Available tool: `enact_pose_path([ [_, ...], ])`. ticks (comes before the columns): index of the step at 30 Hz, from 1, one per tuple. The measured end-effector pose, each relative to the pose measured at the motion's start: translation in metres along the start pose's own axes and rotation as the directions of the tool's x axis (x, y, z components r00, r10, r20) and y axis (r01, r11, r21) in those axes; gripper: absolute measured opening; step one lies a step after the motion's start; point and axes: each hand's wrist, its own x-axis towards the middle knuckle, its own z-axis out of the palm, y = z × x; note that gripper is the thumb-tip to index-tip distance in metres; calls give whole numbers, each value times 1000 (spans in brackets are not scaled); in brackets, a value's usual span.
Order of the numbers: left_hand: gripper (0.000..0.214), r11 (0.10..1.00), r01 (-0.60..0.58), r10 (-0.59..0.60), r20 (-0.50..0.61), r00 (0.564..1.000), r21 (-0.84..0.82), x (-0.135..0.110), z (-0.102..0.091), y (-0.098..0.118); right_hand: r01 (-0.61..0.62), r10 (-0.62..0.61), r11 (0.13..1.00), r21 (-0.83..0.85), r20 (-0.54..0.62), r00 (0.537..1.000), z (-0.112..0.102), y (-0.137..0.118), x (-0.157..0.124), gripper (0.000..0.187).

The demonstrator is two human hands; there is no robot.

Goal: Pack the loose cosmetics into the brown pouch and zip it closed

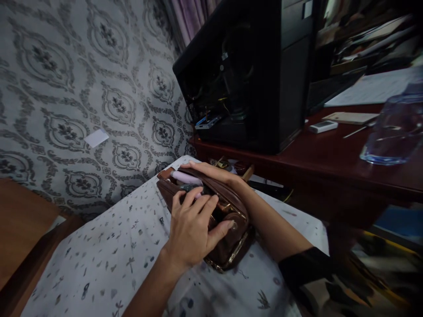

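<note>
A brown leather pouch (231, 246) with a gold zip lies open on a white printed cloth (109, 259). My left hand (193, 229) rests on top of it: the fingers curl into the opening and the thumb presses the pouch's near end. My right hand (214, 172) reaches in from the right and grips the far rim, holding the opening apart. Inside the pouch a lilac tube-shaped item (185, 177) shows beside some darker things that I cannot make out.
Behind the pouch a dark red desk (330, 163) carries an open black computer case (251, 75), a small white device (323, 127), papers (373, 88) and a clear plastic bottle (393, 132). Patterned wallpaper with a white card (95, 138) is at the left, above a wooden surface (23, 215).
</note>
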Motion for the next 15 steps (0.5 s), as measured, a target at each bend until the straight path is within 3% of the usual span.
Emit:
enact_pose_path([
  [7,54,999,9,-9,8,1000,-45,-4,1,-1,12,-6,997,-80,75,997,-1,-9,1,74],
  [11,48,999,26,-23,63,998,-36,-5,0,1,26,-15,988,-155,77,997,-3,-13,5,72],
  [15,51,994,27,-23,36,999,-107,-7,-4,5,27,-13,981,-193,73,997,-3,-12,6,72],
])
